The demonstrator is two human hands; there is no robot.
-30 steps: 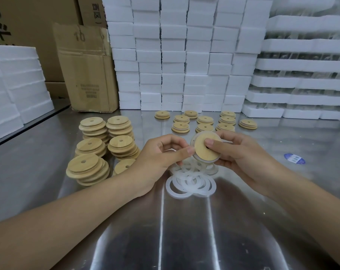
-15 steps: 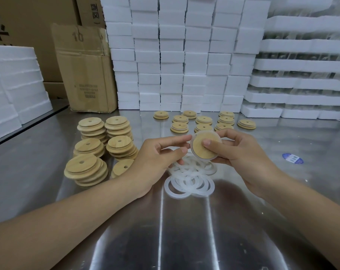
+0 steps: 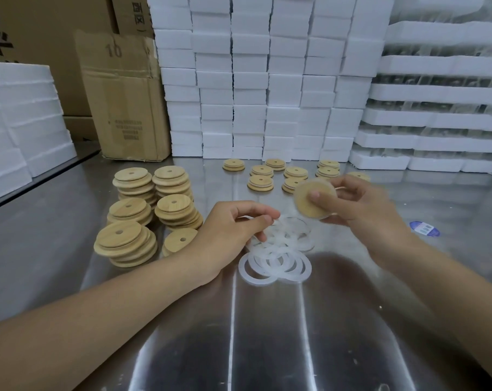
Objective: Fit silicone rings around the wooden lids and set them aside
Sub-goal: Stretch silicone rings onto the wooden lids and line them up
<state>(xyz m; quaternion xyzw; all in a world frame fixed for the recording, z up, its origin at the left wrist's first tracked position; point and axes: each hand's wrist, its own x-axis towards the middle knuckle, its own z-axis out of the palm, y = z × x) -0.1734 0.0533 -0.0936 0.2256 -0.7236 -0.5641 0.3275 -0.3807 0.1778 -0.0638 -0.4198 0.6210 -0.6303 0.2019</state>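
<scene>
Gleaming steel table [image 3: 267, 348] | foam blocks [image 3: 267, 80] stacked behind | right hand [image 3: 360, 210] pinches wooden lid [image 3: 309, 210] | left hand [image 3: 233, 227] fingers curled, hold unclear

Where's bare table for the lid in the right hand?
Bare steel lies right of the finished lids, around the blue sticker, and on the near table this side of the silicone rings. Crowded: the lid stacks at left, the rings at centre.

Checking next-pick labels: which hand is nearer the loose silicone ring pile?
Left. The left hand is at the silicone ring pile, reaching over its far-left part. The right hand is up and to the right of it, holding a wooden lid.
</scene>
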